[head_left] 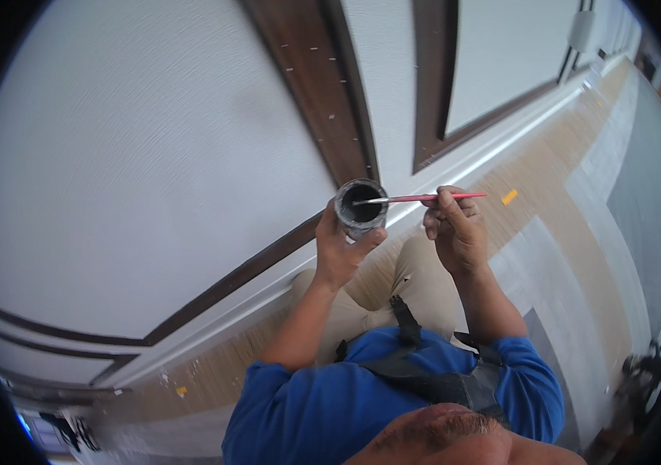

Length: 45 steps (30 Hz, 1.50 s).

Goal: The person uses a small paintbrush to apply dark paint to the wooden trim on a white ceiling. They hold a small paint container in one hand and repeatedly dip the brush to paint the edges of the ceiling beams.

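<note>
My left hand (340,249) is wrapped around a small round can (359,229), its rim and side smeared with paint. Dark paint (366,210) shows inside the can. Between the thumb and fingers of my right hand (458,229) is a thin paintbrush (415,198) with a red handle and a metal ferrule. The brush lies nearly level, its tip over the can's mouth; whether the tip touches the paint I cannot tell. Just beyond the can rises a dark brown wooden trim board (322,85) dotted with small pale marks.
White textured wall (136,155) fills the left, crossed by dark trim strips (222,291). A white baseboard (493,151) runs along its foot. Pale sheeting (547,271) and a grey strip (644,201) cover parts of the wood floor (536,167), which has orange tape (509,197) on it.
</note>
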Motion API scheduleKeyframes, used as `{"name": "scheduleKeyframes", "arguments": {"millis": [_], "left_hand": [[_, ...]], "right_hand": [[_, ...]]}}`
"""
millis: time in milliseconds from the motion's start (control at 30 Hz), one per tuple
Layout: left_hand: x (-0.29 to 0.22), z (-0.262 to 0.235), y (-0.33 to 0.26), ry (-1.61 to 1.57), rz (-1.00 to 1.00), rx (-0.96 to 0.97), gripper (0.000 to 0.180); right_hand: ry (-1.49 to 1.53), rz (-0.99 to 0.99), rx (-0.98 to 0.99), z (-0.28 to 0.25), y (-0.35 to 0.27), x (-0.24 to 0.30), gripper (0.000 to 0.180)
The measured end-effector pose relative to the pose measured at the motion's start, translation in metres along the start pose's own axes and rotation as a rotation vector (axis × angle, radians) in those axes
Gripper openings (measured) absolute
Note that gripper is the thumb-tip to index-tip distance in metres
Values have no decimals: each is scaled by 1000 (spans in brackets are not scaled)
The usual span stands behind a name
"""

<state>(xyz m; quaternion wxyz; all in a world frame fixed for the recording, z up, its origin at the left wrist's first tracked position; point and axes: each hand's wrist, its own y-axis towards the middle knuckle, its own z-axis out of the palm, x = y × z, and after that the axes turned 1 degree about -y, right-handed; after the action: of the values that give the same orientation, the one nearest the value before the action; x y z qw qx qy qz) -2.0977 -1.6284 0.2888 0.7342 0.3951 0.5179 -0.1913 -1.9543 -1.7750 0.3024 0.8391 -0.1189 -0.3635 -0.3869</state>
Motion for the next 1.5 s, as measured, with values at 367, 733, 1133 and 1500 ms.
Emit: {"name": "scheduleKeyframes", "arguments": {"millis": [367,733,1133,1500], "left_hand": [[-26,3,12,-1,82,-9,74],[-55,5,18,-42,141,-10,77],[-31,-15,-13,69,-9,-28,82],[-25,-29,-30,36,-27,-47,85]], "right_hand": [[129,85,98,19,18,-2,22],[190,-177,279,51,29,24,20],[-309,-1089,348,140,101,75,19],[-458,-1261,284,169,124,88,19]]}}
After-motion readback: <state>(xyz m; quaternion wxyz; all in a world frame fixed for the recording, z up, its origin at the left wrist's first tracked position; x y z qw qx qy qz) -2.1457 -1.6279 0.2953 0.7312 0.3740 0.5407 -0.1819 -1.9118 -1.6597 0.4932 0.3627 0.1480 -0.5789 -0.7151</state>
